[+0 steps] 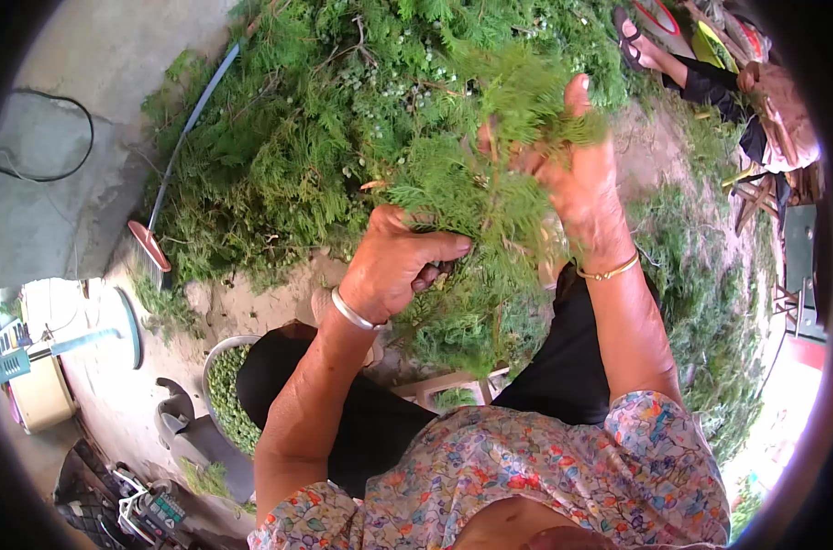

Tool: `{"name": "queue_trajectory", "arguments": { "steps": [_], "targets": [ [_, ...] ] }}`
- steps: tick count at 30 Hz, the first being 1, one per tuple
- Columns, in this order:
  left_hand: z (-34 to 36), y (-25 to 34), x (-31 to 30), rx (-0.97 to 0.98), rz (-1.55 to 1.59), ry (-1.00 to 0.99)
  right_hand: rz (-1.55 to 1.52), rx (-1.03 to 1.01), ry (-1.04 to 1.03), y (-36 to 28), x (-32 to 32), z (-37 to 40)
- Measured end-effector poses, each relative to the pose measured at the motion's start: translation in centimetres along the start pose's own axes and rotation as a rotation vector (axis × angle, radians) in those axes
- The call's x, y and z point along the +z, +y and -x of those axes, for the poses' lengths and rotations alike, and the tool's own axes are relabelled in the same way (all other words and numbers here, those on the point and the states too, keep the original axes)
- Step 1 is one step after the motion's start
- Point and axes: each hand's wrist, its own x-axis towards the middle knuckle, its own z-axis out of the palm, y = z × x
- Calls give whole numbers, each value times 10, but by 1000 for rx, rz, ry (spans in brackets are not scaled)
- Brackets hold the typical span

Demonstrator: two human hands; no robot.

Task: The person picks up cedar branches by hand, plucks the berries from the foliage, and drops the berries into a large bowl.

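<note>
My left hand point(393, 261), with a silver bangle at its wrist, is closed on a leafy evergreen branch point(490, 215), thumb pressed along it. The branch hangs over my lap with feathery green sprays. On the other side, my right hand point(577, 188) is among the upper sprays, thumb stretched up and fingers apart. Its fingers are blurred and partly covered by leaves. A gold bangle circles that wrist. Just beyond both hands lies a large heap of cut evergreen branches point(279, 174), dotted with small pale cones.
Beside my left knee sits a round container point(216, 344) of small green pieces. A long-handled tool point(192, 119) lies along the heap's left edge. A fan point(114, 330) stands at left. More cuttings point(691, 275) cover the ground at right. Another person point(783, 110) sits at upper right.
</note>
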Motion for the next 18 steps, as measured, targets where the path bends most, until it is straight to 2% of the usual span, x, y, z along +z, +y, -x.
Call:
{"name": "queue_trajectory", "arguments": {
  "steps": [2, 3, 4, 5, 6, 7, 8, 9, 10, 11, 12, 13, 14, 15, 17, 18],
  "targets": [
    [0, 2, 1, 10, 9, 62, 289, 112, -145, -5, 3, 5],
    [-3, -3, -2, 74, 105, 148, 287, 109, -153, 2, -1, 4],
    [-5, -5, -4, 140, 202, 233, 532, 62, -95, 14, -10, 1],
    [-5, -5, -4, 148, 200, 237, 776, 13, -35, 22, -15, 0],
    [-4, -5, -3, 284, 112, 281, 932, -19, -146, 20, -4, 12],
    [-4, -7, 0, 416, 22, 325, 930, -18, -151, 24, -5, 15],
    [-16, -17, 8, 622, 121, 311, 831, 75, -184, 29, -7, 17],
    [-17, -21, 11, 624, 121, 315, 733, 166, -216, 35, -11, 16],
    [-15, -24, 12, 631, -97, 334, 666, 164, -120, 44, -15, 9],
    [-13, -28, 14, 630, -315, 353, 667, 171, -126, 45, -16, 10],
    [-13, -31, 17, 625, -313, 363, 620, 303, -94, 42, -12, 14],
    [-14, -35, 21, 763, -448, 343, 573, 435, -64, 42, -11, 15],
    [-14, -38, 23, 896, -585, 323, 602, 240, -112, 64, -40, 3],
    [-12, -40, 25, 890, -585, 339, 604, 253, -122, 60, -38, 6],
    [-7, -44, 27, 853, -692, 369, 507, 522, -169, 48, -24, 17],
    [-5, -43, 28, 840, -679, 341, 529, 547, -163, 49, -19, 18]
  ]
}}
